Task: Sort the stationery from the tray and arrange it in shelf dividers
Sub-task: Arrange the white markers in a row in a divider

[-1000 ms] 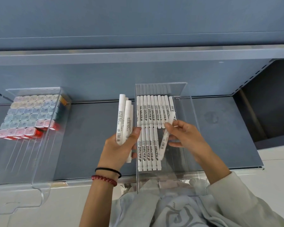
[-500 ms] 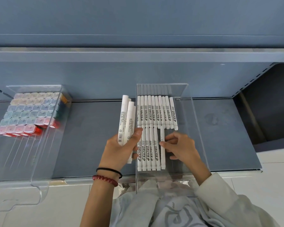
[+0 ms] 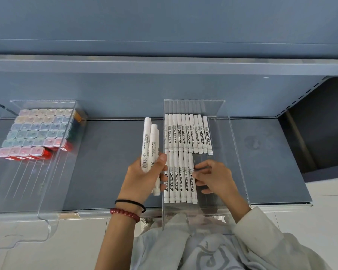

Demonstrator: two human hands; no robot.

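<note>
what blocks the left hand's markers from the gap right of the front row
The right hand rests in that gap, touching the front row; the divider's clear left wall also stands between it and the held markers.

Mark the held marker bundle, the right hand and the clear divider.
marker bundle (image 3: 146, 145), head view, front marker's barrel.
right hand (image 3: 215, 176), head view, back of hand.
clear divider (image 3: 230, 152), head view, right wall.

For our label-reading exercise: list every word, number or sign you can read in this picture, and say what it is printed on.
"白色记号笔", slightly blurred, probable reading: on each of the rowed markers in the clear divider.
Barcode and round symbols, digits unreadable: on the held markers in the left hand.
Fine print on those: too small to read.
Small cases: no legible text.
</note>
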